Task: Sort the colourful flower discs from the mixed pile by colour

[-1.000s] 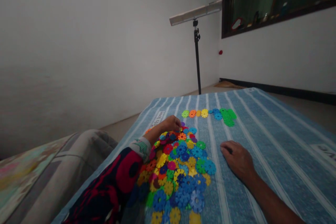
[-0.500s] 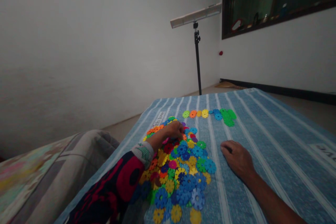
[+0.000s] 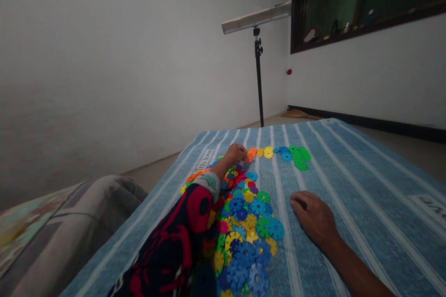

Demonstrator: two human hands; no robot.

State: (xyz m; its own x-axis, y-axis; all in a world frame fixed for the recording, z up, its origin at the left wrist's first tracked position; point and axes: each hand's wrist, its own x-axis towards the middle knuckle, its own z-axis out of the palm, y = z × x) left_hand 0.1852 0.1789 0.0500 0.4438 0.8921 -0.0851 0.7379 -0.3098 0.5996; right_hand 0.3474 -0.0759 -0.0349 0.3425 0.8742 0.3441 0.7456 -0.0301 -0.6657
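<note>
My left hand [image 3: 235,152] is stretched over the far end of the pile, its fingers pinched together at the left end of a row of plastic discs. An orange notched disc [image 3: 248,158] shows at its fingertips, overlapping the orange disc in the row. Further right in that row lie a yellow disc [image 3: 268,152], blue discs [image 3: 286,154] and a cluster of green discs [image 3: 298,156]. Below my left forearm spreads a heap of colourful notched discs [image 3: 245,253]. My right hand [image 3: 315,217] rests on the cloth right of the heap, fingers curled in, with nothing visible in it.
A blue striped cloth [image 3: 362,204] covers the table. Behind it stands a lamp on a black pole [image 3: 259,83], near the white wall [image 3: 139,55]. To the left is a grey-draped piece of furniture [image 3: 101,209]. A dark-framed window [image 3: 334,4] is at upper right.
My left hand has moved from the heap away to the row's left end, covering the green disc there. An orange disc now shows at its fingertips. My right hand stays put.
</note>
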